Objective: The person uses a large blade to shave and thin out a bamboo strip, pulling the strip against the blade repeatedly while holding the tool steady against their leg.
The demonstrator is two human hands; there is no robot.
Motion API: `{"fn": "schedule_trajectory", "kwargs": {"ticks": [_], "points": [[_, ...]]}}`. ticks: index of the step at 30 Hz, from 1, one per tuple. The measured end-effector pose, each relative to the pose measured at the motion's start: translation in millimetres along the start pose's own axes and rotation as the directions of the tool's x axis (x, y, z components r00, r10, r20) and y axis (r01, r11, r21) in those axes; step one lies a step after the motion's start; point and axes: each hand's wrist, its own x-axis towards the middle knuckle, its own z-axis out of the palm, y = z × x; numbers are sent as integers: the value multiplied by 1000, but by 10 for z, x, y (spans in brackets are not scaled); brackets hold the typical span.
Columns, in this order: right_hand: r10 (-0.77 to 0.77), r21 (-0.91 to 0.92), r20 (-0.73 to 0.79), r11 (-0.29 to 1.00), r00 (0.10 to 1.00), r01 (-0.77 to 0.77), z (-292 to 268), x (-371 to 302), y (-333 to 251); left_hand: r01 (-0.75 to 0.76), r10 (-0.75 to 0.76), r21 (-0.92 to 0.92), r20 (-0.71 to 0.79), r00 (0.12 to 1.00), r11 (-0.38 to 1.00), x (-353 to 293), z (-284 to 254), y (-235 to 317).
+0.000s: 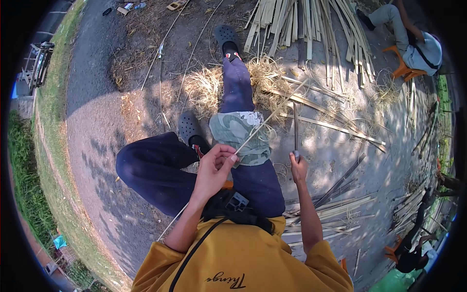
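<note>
Our left hand [214, 168] pinches a thin bamboo strip [265, 121] between thumb and fingertips; the strip runs from beneath our left forearm up across the folded patterned cloth [238, 134] on our right knee. Our right hand [297, 165] is closed around the handle of a long dark blade [295, 124], held upright just beside the strip. Beyond the knee lie pale shavings [206, 87] and split bamboo slats [311, 22] on the ground. At upper right, another person sits on an orange stool [404, 68].
</note>
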Motion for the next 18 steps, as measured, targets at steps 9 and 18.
{"fn": "schedule_trajectory", "kwargs": {"ticks": [9,18], "points": [[-191,499,-113,838,975,222,-858,-908,-1140,-14,30,-119,134,991,993,110,-87,-297],[-500,109,262,865,826,489,-873,-914,-2354,-15,41,-297,80,996,955,237,24,-387]]}}
